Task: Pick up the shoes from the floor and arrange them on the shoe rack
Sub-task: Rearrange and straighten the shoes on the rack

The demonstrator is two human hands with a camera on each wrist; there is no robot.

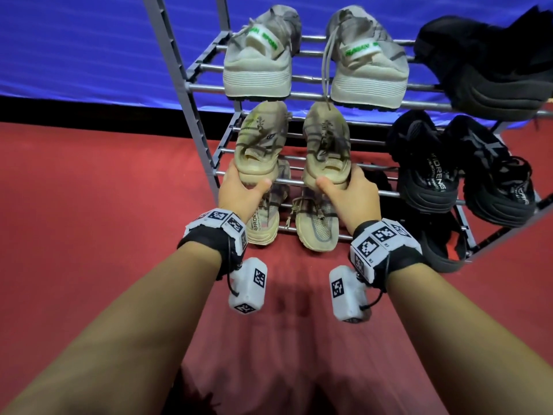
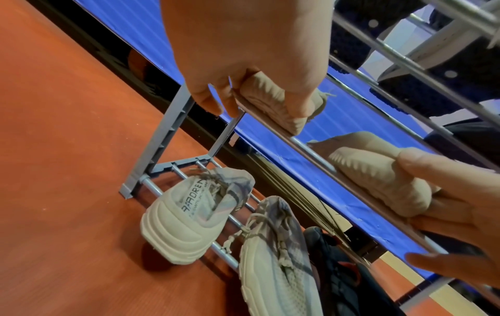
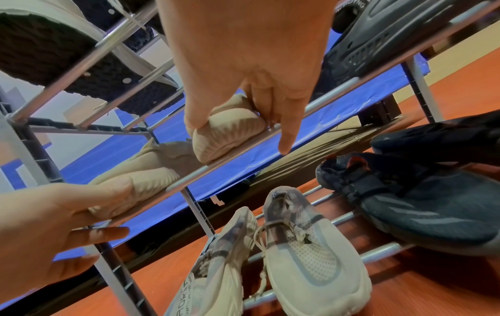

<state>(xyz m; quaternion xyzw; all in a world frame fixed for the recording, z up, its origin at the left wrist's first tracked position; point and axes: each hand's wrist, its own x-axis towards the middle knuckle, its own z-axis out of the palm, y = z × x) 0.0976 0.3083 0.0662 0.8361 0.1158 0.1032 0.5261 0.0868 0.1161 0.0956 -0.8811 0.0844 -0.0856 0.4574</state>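
Nearest you: both wrists w/ marker bands, hands out front. Your left hand [image 1: 239, 190] has its grip wrapped on the heel of the left beige knit sneaker [image 1: 261, 142]; your right hand [image 1: 348, 191] pinches the heel of the matching right beige knit sneaker [image 1: 327, 145], thumb on the back, fingers curled underneath. Both shoes sit toe-in on the middle tier of the grey metal-tube shoe rack [image 1: 191, 106], heels at the front bar.

Handling, my read: light, soft knit uppers that squash; the ribbed foam heel is the firm spot, so keep hold there. Soles could slip between the round bars, so set them across at least two.

Below: a pale grey mesh sneaker pair [image 1: 317, 226] on the bottom tier, well apart from your hands. Right: black sneakers [image 1: 428, 172] on the same tier, near the right shoe, so don't slide sideways. Above: a grey-white sneaker pair w/ green lettering [image 1: 257, 70]; a dangling lace [image 1: 324, 70] hangs over the right beige shoe and could snag. Behind: blue sheet, red floor [image 1: 89, 205].
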